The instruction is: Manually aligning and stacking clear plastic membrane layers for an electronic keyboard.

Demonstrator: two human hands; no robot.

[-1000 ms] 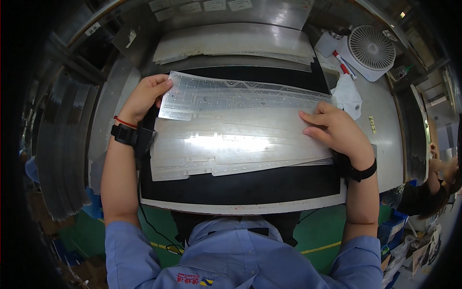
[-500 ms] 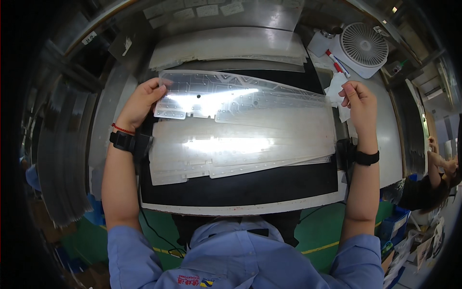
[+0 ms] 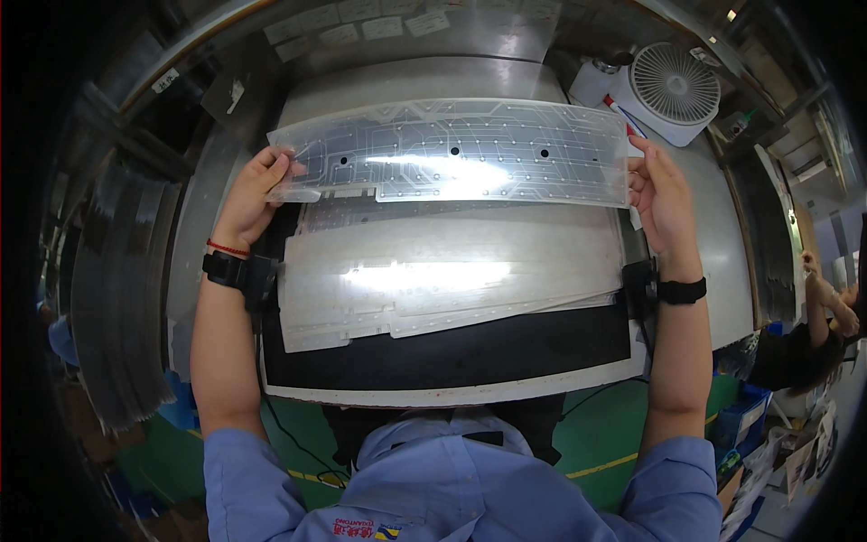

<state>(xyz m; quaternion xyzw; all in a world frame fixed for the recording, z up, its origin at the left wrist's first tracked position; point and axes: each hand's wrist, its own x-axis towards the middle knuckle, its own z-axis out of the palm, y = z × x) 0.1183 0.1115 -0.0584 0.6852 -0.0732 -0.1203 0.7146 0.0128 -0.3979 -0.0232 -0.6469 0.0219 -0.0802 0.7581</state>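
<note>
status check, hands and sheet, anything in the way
Left hand pinching clear sheet; right hand at its right edge. Sheet held above stack. No obstruction visible.

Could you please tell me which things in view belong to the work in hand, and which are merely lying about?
Seemingly in use:
- clear patterned sheet, gripped by the left hand, with the right hand at its other end
- pile of sheets below it
- black mat under the pile

Probably just lying about:
- white fan
- white bottle
</note>
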